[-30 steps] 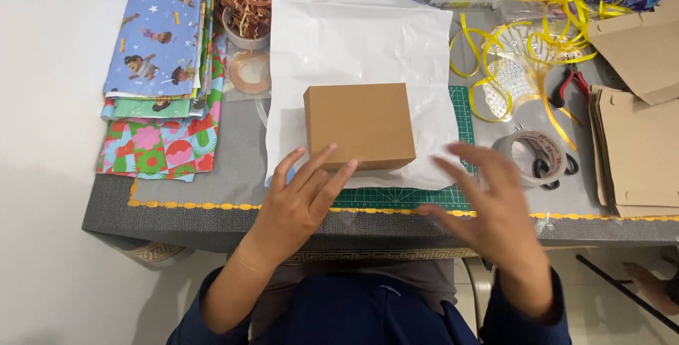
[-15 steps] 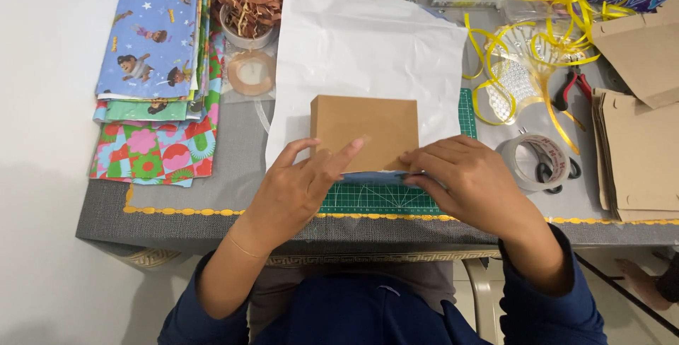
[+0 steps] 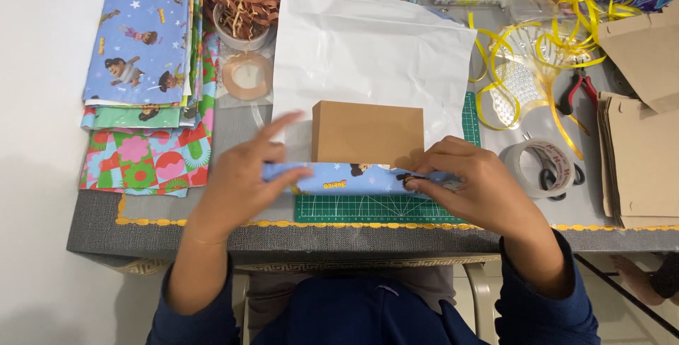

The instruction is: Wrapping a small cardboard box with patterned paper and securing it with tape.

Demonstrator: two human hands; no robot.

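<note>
One head-worn camera looks steeply down, close over the table (image 3: 233, 207).

Two bare hands in shot, the left hand (image 3: 237, 182) and the right hand (image 3: 475, 188), no rings or gloves showing. A thin bracelet circles the left wrist. Both arms wear dark navy long sleeves, pushed up the left forearm and reaching the right wrist. Below, a navy top over a grey garment at the lap.
</note>
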